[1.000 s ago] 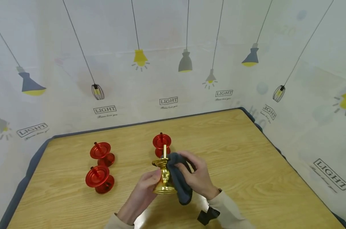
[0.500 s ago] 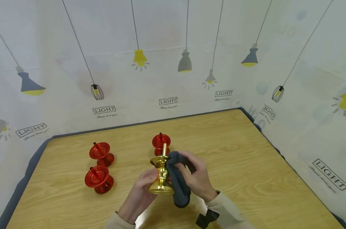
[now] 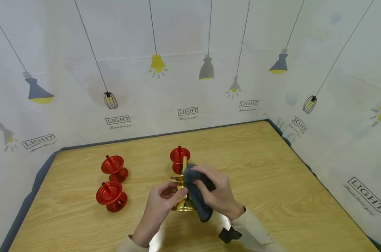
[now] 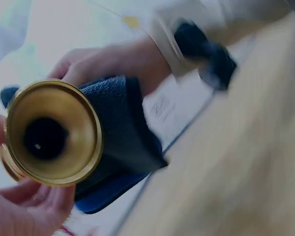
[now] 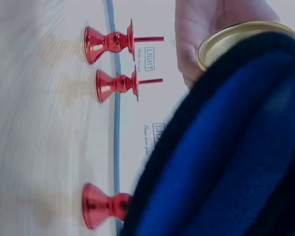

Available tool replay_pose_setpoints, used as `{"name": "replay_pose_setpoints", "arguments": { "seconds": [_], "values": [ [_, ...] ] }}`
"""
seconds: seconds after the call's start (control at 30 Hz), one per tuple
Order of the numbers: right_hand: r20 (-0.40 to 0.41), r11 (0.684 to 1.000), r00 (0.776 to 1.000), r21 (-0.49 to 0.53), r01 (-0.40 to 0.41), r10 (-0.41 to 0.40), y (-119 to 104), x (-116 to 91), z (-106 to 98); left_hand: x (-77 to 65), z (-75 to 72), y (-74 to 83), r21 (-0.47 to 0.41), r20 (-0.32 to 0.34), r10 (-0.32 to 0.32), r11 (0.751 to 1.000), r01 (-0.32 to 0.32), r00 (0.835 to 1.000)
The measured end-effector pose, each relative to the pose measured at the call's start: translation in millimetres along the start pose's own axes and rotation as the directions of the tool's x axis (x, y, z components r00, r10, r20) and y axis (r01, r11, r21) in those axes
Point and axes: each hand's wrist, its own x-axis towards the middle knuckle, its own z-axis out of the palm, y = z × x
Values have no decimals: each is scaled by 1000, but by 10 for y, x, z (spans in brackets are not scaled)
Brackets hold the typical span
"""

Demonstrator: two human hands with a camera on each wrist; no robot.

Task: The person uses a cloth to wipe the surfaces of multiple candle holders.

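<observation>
My left hand (image 3: 160, 204) grips a gold candlestick (image 3: 183, 205) around its stem, the thumb lying across the front. In the left wrist view the candlestick's hollow round base (image 4: 83, 142) faces the camera. A dark blue-grey cloth (image 3: 196, 194) is pinched in my right hand (image 3: 220, 192) and pressed against the candlestick's right side, just under the spike and drip plate. The cloth's lower end hangs beside the base. In the right wrist view the cloth (image 5: 236, 147) covers most of the candlestick, leaving only the base rim showing.
On the wooden table (image 3: 266, 168) stand red candlesticks: one (image 3: 112, 165) at the back left, one (image 3: 110, 194) in front of it, and one (image 3: 179, 155) behind my hands. A wall sheet (image 3: 130, 70) printed with lamps surrounds the table's back and sides.
The left hand has shifted its hold on the gold candlestick, its thumb now across the stem. The candlestick tipped left, then came back more upright. The cloth stays against its right side.
</observation>
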Motion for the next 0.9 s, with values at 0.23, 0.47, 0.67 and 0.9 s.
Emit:
{"name": "replay_pose_setpoints", "arguments": {
  "seconds": [0.23,0.47,0.67,0.9],
  "values": [
    [-11,932,961,248,-266,278,-12,-87,92,30,-150,-176,-470,414,51,867,165,909],
    [22,994,994,19,-111,110,31,-56,52,-38,-42,-114,-124,78,-25,992,34,997],
    [27,999,999,-25,-39,39,-6,-56,72,-18,-24,-109,-1,-34,-44,999,44,998],
    [17,934,962,233,-270,274,-63,-100,105,-9,-166,-279,-533,431,136,836,130,892]
  ]
}}
